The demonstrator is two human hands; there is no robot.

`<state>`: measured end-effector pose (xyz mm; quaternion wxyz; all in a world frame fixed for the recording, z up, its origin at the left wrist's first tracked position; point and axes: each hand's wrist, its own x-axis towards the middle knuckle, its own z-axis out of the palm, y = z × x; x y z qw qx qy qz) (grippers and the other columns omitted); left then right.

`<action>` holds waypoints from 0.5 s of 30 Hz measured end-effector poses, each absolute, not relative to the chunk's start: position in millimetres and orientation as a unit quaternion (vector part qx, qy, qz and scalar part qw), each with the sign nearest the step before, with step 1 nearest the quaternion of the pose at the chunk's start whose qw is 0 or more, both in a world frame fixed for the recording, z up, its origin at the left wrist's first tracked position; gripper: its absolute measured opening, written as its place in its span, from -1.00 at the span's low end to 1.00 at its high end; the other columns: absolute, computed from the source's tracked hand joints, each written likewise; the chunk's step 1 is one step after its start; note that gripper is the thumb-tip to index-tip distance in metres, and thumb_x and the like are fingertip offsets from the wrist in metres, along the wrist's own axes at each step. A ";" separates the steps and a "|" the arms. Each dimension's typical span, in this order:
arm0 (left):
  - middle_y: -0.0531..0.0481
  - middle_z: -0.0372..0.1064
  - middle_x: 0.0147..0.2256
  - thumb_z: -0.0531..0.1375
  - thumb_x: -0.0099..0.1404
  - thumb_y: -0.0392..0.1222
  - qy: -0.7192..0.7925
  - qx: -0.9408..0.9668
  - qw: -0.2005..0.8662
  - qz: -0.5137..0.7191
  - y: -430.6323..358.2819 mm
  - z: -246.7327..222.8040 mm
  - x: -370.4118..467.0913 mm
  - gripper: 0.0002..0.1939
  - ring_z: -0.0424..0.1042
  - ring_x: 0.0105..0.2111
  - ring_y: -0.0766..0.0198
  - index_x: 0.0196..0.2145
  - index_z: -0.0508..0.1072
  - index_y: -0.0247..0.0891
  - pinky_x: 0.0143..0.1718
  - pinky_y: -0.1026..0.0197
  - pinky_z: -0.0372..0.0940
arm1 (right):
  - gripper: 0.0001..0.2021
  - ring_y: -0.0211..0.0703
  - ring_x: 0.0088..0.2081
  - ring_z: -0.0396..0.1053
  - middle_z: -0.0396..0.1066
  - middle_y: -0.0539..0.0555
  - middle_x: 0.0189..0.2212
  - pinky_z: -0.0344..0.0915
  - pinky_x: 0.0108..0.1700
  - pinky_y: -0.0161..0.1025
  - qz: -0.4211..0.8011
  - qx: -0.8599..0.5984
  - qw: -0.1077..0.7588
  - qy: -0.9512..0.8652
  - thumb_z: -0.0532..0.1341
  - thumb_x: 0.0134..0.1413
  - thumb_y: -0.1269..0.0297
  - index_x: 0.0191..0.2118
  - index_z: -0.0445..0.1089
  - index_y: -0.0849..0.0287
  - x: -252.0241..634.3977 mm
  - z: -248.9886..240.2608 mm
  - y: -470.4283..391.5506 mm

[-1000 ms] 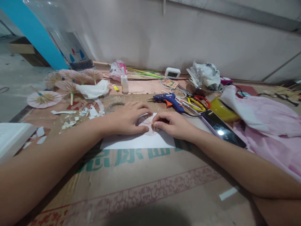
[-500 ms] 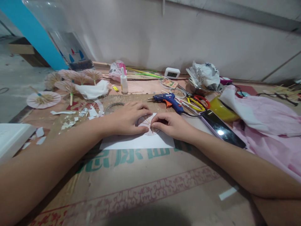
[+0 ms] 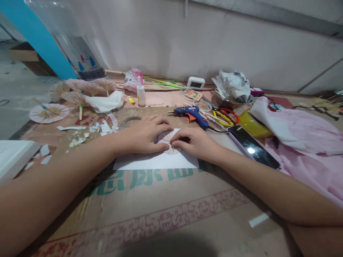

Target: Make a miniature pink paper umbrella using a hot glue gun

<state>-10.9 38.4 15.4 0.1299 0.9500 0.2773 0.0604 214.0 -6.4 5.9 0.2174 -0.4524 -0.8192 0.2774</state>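
Observation:
A pale round paper disc (image 3: 175, 151) with thin sticks laid out like spokes rests on a white sheet of paper (image 3: 150, 162). My left hand (image 3: 146, 135) lies flat over the disc's left side, fingers stretched and thumb apart. From the right, my right hand (image 3: 194, 142) pinches a thin wooden stick (image 3: 173, 147) between thumb and forefinger near the disc's middle. Part of the disc is hidden under both hands.
A blue glue gun (image 3: 194, 113), scissors (image 3: 223, 117) and a phone (image 3: 253, 146) lie to the right, beside pink cloth (image 3: 300, 125). Small paper umbrellas (image 3: 49, 113) and paper scraps stand left. A glue bottle (image 3: 140, 94) and digital clock (image 3: 196, 83) are behind.
My right hand has shifted slightly left, bringing the pinched stick closer to the disc's centre. My left hand stays in place.

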 end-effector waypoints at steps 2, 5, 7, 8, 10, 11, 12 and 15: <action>-0.21 0.28 0.20 0.10 0.36 0.16 0.277 0.950 0.130 0.061 38.3 15.5 -10.7 -0.45 0.26 0.18 -0.09 0.14 0.43 -0.23 0.23 -0.08 0.13 | -0.91 -0.22 -0.34 0.45 0.60 0.03 -0.37 0.22 -0.27 -0.29 0.274 -0.449 0.218 -0.822 0.30 0.19 0.41 -0.30 0.58 0.19 214.3 4.9 -6.5; -0.22 0.28 0.20 0.10 0.36 0.17 0.275 0.950 0.130 0.067 38.3 15.2 -10.5 -0.46 0.26 0.18 -0.09 0.13 0.43 -0.23 0.22 -0.10 0.14 | -0.91 -0.22 -0.34 0.45 0.60 0.03 -0.38 0.21 -0.27 -0.29 0.271 -0.453 0.214 -0.822 0.30 0.19 0.40 -0.30 0.58 0.18 214.4 5.2 -6.6; -0.22 0.29 0.20 0.10 0.36 0.17 0.276 0.950 0.128 0.065 38.4 15.3 -10.4 -0.46 0.27 0.18 -0.09 0.13 0.43 -0.22 0.22 -0.11 0.14 | -0.92 -0.22 -0.34 0.45 0.60 0.03 -0.38 0.21 -0.28 -0.29 0.270 -0.457 0.209 -0.822 0.30 0.18 0.40 -0.31 0.58 0.17 214.3 5.9 -6.6; -0.22 0.29 0.20 0.10 0.36 0.17 0.276 0.951 0.127 0.064 38.3 15.5 -10.2 -0.45 0.27 0.18 -0.09 0.14 0.43 -0.22 0.22 -0.11 0.13 | -0.92 -0.22 -0.34 0.45 0.60 0.02 -0.38 0.21 -0.28 -0.29 0.270 -0.457 0.207 -0.822 0.30 0.18 0.40 -0.31 0.58 0.17 214.3 6.3 -6.6; -0.22 0.29 0.20 0.09 0.36 0.17 0.276 0.951 0.125 0.063 38.1 15.9 -9.9 -0.44 0.27 0.18 -0.09 0.15 0.42 -0.23 0.22 -0.11 0.13 | -0.93 -0.23 -0.35 0.45 0.59 0.02 -0.39 0.21 -0.29 -0.30 0.275 -0.457 0.207 -0.820 0.31 0.18 0.40 -0.30 0.57 0.17 214.5 6.7 -6.6; -0.22 0.29 0.20 0.09 0.36 0.17 0.276 0.951 0.124 0.063 38.0 16.1 -9.8 -0.44 0.26 0.18 -0.09 0.16 0.42 -0.24 0.23 -0.11 0.13 | -0.93 -0.23 -0.36 0.45 0.59 0.02 -0.39 0.21 -0.29 -0.30 0.277 -0.457 0.208 -0.819 0.31 0.17 0.39 -0.30 0.57 0.18 214.6 6.9 -6.6; -0.22 0.29 0.20 0.09 0.36 0.17 0.276 0.951 0.123 0.063 37.9 16.2 -9.8 -0.43 0.26 0.18 -0.10 0.16 0.42 -0.24 0.23 -0.10 0.13 | -0.93 -0.23 -0.36 0.45 0.59 0.02 -0.39 0.21 -0.30 -0.30 0.278 -0.458 0.209 -0.818 0.31 0.17 0.39 -0.29 0.57 0.18 214.7 7.1 -6.6; -0.21 0.29 0.20 0.09 0.36 0.16 0.275 0.951 0.124 0.065 37.7 16.2 -10.0 -0.43 0.26 0.17 -0.10 0.17 0.43 -0.22 0.22 -0.10 0.13 | -0.91 -0.22 -0.36 0.45 0.59 0.02 -0.41 0.21 -0.30 -0.30 0.264 -0.465 0.216 -0.817 0.29 0.18 0.38 -0.29 0.57 0.18 214.7 7.9 -6.8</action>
